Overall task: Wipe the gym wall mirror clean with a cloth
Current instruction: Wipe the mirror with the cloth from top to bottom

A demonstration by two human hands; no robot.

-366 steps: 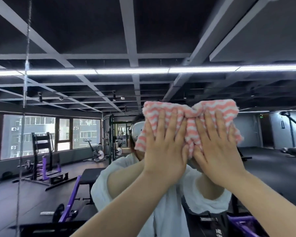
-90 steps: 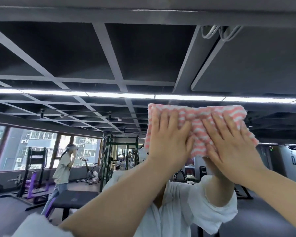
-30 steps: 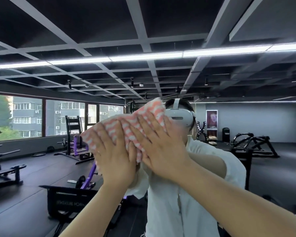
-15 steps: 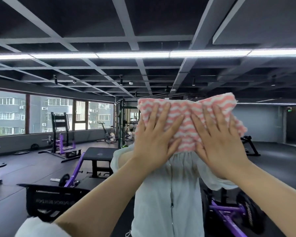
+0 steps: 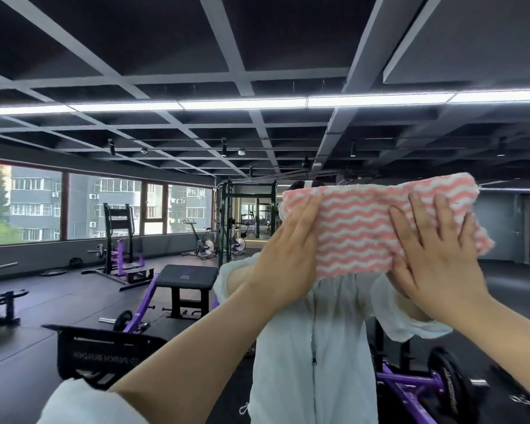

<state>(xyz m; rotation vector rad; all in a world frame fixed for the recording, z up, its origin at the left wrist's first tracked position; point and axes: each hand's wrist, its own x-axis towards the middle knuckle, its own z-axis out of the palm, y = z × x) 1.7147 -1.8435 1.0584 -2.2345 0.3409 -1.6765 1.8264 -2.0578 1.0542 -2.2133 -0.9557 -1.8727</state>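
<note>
The wall mirror [image 5: 172,87] fills the whole view and shows the gym and my own reflection in a white shirt. A pink-and-white wavy-striped cloth [image 5: 358,228] is spread flat against the glass at head height, right of centre, hiding the reflected face. My left hand [image 5: 291,255] presses the cloth's left end with its fingers together. My right hand [image 5: 435,255] lies flat on the cloth's right end, fingers spread. Both arms reach up from the bottom of the frame.
In the mirror I see a black bench [image 5: 187,278], purple weight machines [image 5: 123,255], a green rack [image 5: 248,215] and windows [image 5: 74,206] at the left. A purple machine with a weight plate [image 5: 447,390] shows at the lower right. Light strips [image 5: 242,103] cross the dark ceiling.
Both hands have slid the cloth to the right across the glass, from the left side a second ago. My hands now sit further apart, with the cloth stretched wider between them.
</note>
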